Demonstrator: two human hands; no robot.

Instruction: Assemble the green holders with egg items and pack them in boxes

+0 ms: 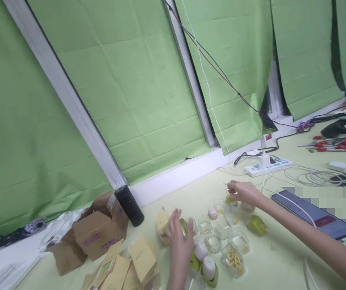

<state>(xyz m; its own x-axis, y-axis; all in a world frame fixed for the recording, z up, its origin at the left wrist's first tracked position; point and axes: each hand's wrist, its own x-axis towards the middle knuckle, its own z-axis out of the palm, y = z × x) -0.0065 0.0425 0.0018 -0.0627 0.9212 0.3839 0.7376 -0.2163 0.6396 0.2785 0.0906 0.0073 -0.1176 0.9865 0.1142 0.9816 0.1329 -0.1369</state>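
Note:
My left hand point(179, 231) is curved around a small shiny green object point(184, 226), which shows between thumb and fingers. Close by its thumb are a clear plastic cup and pale pink-white rounded pieces point(201, 249). Farther right, my right hand point(241, 192) is pinched closed; a thin piece pokes out at its fingertips, too small to name. Just under those fingers sits a green piece point(229, 199). Between my hands stand several clear small containers point(213, 243), one point(233, 262) filled with yellow loops. A green rounded object point(256, 225) lies right of them.
Yellow-tan small boxes point(142, 257) and an opened brown carton point(100, 229) are at left, beside a black cylinder point(129, 205). On the right lie a phone-like tablet point(318, 217) with a white cable, a power strip point(268, 166) and red-handled tools point(339, 144). Green sheets point(149, 80) cover the wall.

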